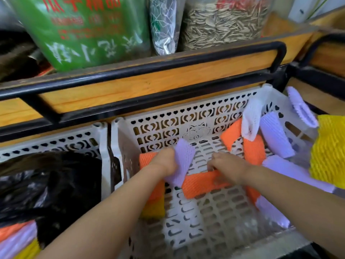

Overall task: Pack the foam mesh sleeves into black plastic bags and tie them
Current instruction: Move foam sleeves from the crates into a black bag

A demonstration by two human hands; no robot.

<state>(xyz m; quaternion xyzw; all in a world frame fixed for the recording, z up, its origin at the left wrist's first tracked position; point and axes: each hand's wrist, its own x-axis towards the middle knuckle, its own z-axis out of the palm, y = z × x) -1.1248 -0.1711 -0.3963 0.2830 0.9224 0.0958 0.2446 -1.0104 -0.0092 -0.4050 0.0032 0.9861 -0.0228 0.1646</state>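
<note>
Both my hands reach into a white perforated basket (186,118) that holds loose foam mesh sleeves. My left hand (164,161) grips a purple sleeve (182,161), which sticks up and hangs down out of the fist. My right hand (227,168) has its fingers curled over an orange sleeve (201,186) lying across the basket floor. Several more orange, purple and white sleeves (254,148) lean in the back right corner. A black plastic bag (43,189) lies open in the neighbouring basket at left, with orange, purple and yellow sleeves (16,240) showing at its mouth.
A yellow sleeve (328,152) and a purple one (300,105) hang over the basket's right rim. A wooden shelf with a black metal rail (149,71) runs behind the baskets. On it stand a green bag (78,30) and a bag of sunflower seeds (224,23).
</note>
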